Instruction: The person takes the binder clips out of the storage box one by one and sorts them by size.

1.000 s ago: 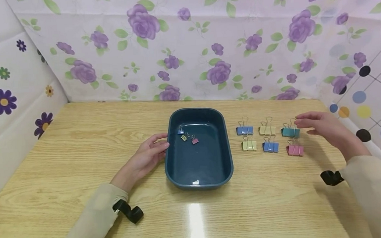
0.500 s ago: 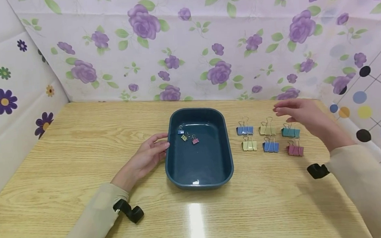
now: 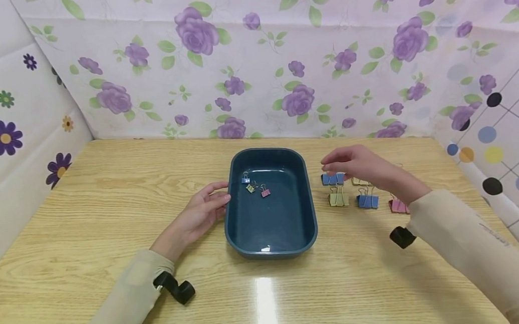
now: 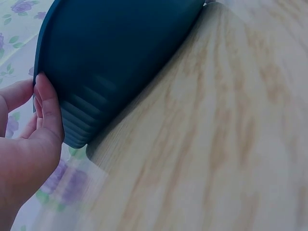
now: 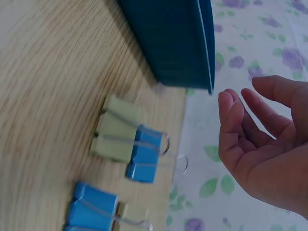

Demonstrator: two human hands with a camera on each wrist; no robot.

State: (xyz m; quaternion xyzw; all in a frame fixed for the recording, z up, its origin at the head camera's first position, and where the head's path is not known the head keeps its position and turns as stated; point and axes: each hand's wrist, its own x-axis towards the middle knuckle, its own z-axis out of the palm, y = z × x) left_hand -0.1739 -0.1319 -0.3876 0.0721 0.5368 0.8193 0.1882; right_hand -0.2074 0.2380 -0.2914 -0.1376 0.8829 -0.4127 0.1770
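At the left side of a deep dark-blue plastic tub [image 3: 271,231], my left hand [image 3: 202,213] pinches the rim, thumb on top and fingers against the outer wall. The left wrist view shows the same hand [image 4: 33,130] at the tub's edge. My right hand [image 3: 361,167] hovers above the back row of binder clips, fingers loosely bent and holding nothing. Below its fingertips is a blue binder clip [image 3: 332,179]. A pale yellow clip [image 3: 338,199], another blue clip [image 3: 368,201] and a pink clip [image 3: 398,206] sit in front. The hand and forearm hide the teal clip.
Inside the tub lie three small binder clips: blue [image 3: 245,179], yellow [image 3: 250,188] and pink [image 3: 265,191]. A second yellow clip [image 3: 360,181] is partly covered by my right hand. Flowered cloth [image 3: 252,57] hangs behind the wooden table [image 3: 151,164].
My right hand has swept left from beside the teal clip, across the back row, to above the blue clip nearest the tub. My left hand and the tub have stayed put.
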